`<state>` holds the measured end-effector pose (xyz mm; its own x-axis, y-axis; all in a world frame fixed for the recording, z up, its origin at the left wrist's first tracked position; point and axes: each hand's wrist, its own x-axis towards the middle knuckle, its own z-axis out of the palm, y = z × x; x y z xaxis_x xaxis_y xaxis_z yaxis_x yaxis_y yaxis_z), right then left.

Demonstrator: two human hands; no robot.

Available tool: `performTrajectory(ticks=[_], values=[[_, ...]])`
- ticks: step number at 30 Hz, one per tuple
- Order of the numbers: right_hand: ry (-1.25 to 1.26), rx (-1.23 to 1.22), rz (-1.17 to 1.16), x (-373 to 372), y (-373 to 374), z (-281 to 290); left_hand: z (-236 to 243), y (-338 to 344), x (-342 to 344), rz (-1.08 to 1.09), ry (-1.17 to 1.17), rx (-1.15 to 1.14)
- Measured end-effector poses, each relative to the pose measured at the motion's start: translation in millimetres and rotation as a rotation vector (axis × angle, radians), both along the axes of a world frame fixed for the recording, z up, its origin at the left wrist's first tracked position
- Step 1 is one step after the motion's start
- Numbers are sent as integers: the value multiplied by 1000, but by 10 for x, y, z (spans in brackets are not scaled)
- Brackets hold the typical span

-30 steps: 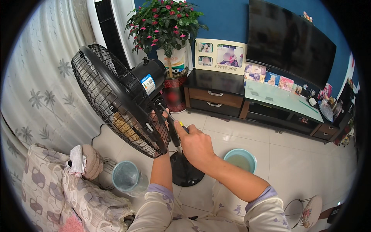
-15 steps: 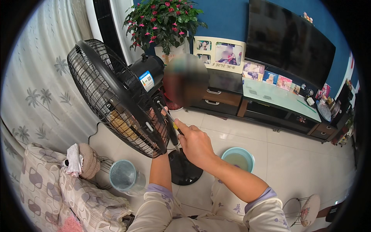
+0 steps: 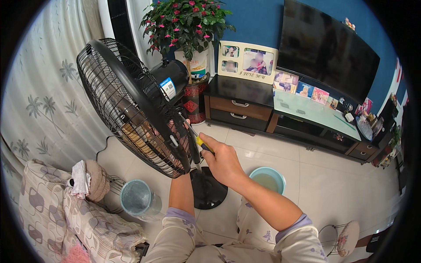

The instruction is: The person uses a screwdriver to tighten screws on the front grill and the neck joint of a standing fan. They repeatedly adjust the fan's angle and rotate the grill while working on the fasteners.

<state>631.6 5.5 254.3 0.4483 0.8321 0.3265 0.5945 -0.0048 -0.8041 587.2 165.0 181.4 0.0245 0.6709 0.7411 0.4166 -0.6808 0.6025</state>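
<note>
A black standing fan (image 3: 139, 94) tilts in front of me, its round wire grille facing left. My right hand (image 3: 222, 161) is closed around a screwdriver (image 3: 202, 143) with a yellow and dark handle. The screwdriver's thin shaft slants up to the fan's neck joint, just below the motor housing (image 3: 169, 79) with its blue and white label. Behind the lower grille, my left hand (image 3: 174, 128) is at the fan's neck, seen partly through the wires. One of its fingertips shows beside the shaft; the rest of its grip is mostly hidden.
The fan's round black base (image 3: 210, 193) stands on the tiled floor. Nearby are a clear bin (image 3: 140, 198) and a light-blue basin (image 3: 272, 176) of cloudy water. A patterned sofa (image 3: 94, 223) is at left, a stool (image 3: 347, 239) at right, and a TV cabinet (image 3: 239, 94) beyond.
The screwdriver handle shows more of its yellow part in my right hand, which has shifted slightly. The tool still points at the neck joint. The whole view has moved a little.
</note>
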Motion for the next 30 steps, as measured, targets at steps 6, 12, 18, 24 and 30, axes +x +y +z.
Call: performTrajectory(ticks=[6,12,18,24,30], values=[[94,-21,8,-4,-3,32,-10,11,-18,-5,-1,4],[177,44,31,39,39,-69,-62,34,9,-25,2,-1],[303,20,78,65,51,-62,-97,74,16,-39,-15,-4],[561,-36,112,81,71,-46,-96,81,26,-63,-37,-7],[738,-41,138,39,17,65,-140,106,44,-113,-58,-17]])
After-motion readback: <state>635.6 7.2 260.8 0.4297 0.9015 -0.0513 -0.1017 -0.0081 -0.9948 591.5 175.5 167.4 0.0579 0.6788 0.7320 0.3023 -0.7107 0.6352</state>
